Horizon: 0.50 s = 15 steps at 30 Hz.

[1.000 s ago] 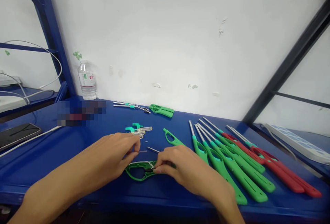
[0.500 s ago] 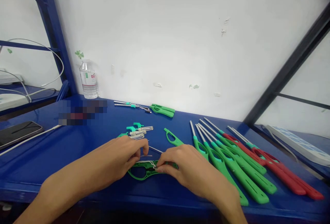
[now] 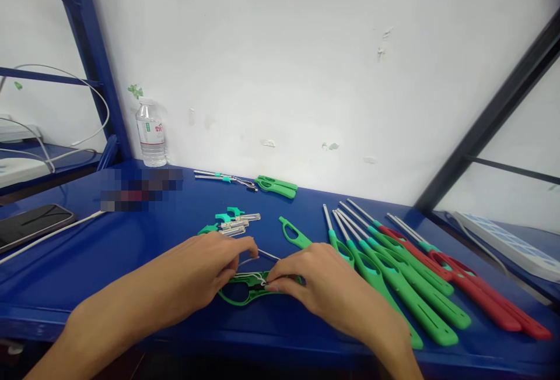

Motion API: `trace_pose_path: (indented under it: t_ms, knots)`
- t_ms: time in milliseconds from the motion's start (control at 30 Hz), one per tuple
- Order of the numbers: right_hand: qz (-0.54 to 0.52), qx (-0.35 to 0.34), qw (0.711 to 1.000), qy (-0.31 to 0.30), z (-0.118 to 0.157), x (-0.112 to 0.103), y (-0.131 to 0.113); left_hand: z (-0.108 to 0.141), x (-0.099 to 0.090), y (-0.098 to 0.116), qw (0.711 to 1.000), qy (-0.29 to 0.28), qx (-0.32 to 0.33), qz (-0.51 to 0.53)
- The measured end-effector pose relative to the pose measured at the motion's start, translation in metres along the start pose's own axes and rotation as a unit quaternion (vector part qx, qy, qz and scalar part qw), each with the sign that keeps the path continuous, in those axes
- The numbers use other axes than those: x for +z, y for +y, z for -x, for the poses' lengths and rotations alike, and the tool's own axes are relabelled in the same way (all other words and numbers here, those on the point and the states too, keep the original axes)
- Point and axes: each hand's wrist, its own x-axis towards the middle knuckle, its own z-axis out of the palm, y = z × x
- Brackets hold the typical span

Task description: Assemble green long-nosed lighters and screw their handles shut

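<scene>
An open green lighter casing half (image 3: pixel 240 303) lies near the table's front edge, its finger loop toward me. White wires (image 3: pixel 259 275) and a small black part run inside it. My left hand (image 3: pixel 213 260) closes around the casing's left end, with the index finger curled above it. At the other end, my right hand (image 3: pixel 308 272) pinches the casing beside the black part; its fingertips cover what lies beneath. A thin lead shows under my left index finger. Behind my hands lie several clear fuel tanks (image 3: pixel 236 227) with teal triggers (image 3: pixel 223 217) and another green casing half (image 3: pixel 294 236).
Several green stick lighters (image 3: pixel 405 292) and red stick lighters (image 3: pixel 481 298) fan out at right. Metal tubes with wires (image 3: pixel 219 177) and green casings (image 3: pixel 276 186) lie by the wall. A water bottle (image 3: pixel 151 135), a phone (image 3: pixel 32 225) and a pixelated patch are at left.
My left index finger has shifted slightly up and right, and the thin lead under it now curves upward. My right hand keeps its pinch almost in place.
</scene>
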Motion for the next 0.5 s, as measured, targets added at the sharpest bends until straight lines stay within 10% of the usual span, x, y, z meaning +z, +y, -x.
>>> trace_pose_path:
  t_ms: [500]
  knots:
    - [0.008,-0.004,1.0,0.002,-0.002,0.0012,0.0021,0.0048,-0.0021,0.0077,1.0,0.006,-0.007,-0.006]
